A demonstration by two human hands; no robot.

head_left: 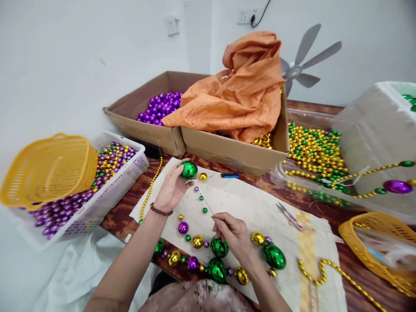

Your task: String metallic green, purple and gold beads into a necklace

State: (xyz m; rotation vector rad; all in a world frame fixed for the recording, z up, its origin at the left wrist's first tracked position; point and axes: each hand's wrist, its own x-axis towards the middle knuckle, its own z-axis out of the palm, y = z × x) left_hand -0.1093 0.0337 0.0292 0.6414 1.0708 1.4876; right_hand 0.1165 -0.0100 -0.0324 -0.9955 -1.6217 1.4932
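Observation:
My left hand (173,187), with a beaded bracelet on its wrist, holds a large shiny green ball (189,170) between thumb and fingers. My right hand (232,232) pinches the lower end of a thin needle (205,198), which slants up toward my left hand. Small purple, green and gold beads lie loose on the white cloth (253,203), with a gold bead (203,176) beside the green ball. Near my body, strung balls in green, gold and purple curve across the cloth; a large green one (216,269) sits just below my right hand.
Scissors (290,216) and a blue object (229,175) lie on the cloth. Behind stand a cardboard box (234,154) with orange fabric (240,95) and a clear bin (312,147) of beads. A white basket (130,171) is left, a yellow basket (352,240) right.

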